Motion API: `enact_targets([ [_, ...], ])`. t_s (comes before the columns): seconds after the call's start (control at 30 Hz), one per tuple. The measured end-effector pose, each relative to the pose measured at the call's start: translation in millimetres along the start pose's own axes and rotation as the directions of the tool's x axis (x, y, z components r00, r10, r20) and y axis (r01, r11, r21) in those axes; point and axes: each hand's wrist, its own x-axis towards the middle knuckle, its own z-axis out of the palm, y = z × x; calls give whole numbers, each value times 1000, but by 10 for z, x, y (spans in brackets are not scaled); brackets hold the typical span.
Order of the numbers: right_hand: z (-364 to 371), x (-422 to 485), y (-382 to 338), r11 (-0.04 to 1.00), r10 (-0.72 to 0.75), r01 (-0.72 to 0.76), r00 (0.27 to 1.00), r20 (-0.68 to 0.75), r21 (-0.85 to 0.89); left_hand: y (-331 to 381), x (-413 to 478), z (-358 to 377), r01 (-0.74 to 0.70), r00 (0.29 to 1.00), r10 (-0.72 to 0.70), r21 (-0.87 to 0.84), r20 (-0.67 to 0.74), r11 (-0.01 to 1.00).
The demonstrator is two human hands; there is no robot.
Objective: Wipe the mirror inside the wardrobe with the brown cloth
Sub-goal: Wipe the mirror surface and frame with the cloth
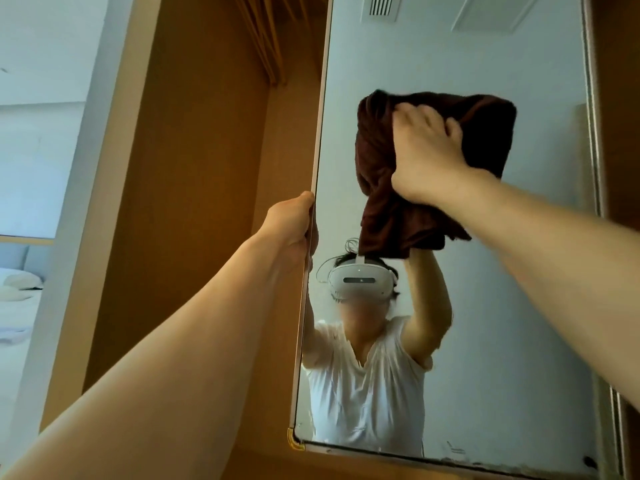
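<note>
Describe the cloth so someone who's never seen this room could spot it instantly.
Find the tall mirror in the wooden wardrobe, its left edge gripped by the left hand. High on the glass, the right hand holds a bunched brown cloth against it. It is the only dark, soft thing among pale reflections.

A single view, taken from the person's head, close in front of the tall metal-framed mirror [502, 306] set in the open orange-brown wooden wardrobe [194, 168]. It faces the glass and tilts upward: the white headset [358, 280] on the reflected head sits below the middle, a white ceiling vent [381, 5] reflected at the top. The lens is wide, catching a pale bedroom wall [41, 150] at far left.
</note>
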Motion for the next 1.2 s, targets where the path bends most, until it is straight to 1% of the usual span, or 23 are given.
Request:
enact_targets([
  [0.1,211,-450,-68,991,-131,132,991,27,-25,-26,19,21,-11,999,11,-6,-40,1000],
  [0.2,360,-875,-99,965,-255,258,965,58,-40,-75,83,27,17,998,-18,-18,-57,1000],
  [0.27,424,-1008,-65,954,-299,301,951,80,-13,-87,104,30,16,998,-19,-40,-64,999],
  [0.33,416,-943,8,945,-324,326,941,104,-10,-90,96,49,11,997,-15,-46,-78,999],
  [0.4,358,-713,96,956,-289,293,952,102,-30,-92,101,71,19,995,-26,-81,-92,997],
  [0.5,136,-221,263,993,-104,106,994,46,-45,-78,83,63,44,994,-56,-124,-92,991],
  [0.57,-23,-23,348,1000,0,0,1000,28,-11,-53,38,43,32,996,-39,-92,-77,995],
  [0.67,-3,-74,315,999,35,-35,999,7,1,-24,-11,34,-9,998,6,-49,-59,999],
  [0.73,110,-294,254,1000,-7,7,1000,3,-21,-24,-12,39,-12,998,10,-30,-63,999],
  [0.8,227,-600,208,993,-106,107,994,34,-55,-41,18,47,0,996,-1,-20,-86,1000],
  [0.9,353,-1057,197,944,-316,323,945,90,-75,-59,70,54,11,995,-16,-53,-96,999],
  [0.93,378,-1148,211,928,-360,369,926,117,-59,-62,83,59,10,995,-18,-71,-101,997],
  [1.0,354,-1147,268,910,-399,412,902,168,-51,-67,102,67,7,993,-16,-84,-114,996],
  [1.07,283,-925,334,921,-362,380,916,173,-84,-61,94,77,12,994,-22,-93,-110,996],
  [1.13,169,-596,397,966,-226,239,966,126,-99,-56,89,73,29,995,-39,-107,-94,994],
  [1.2,41,-293,452,996,-68,73,994,86,-51,-50,85,55,29,995,-40,-116,-92,993],
])
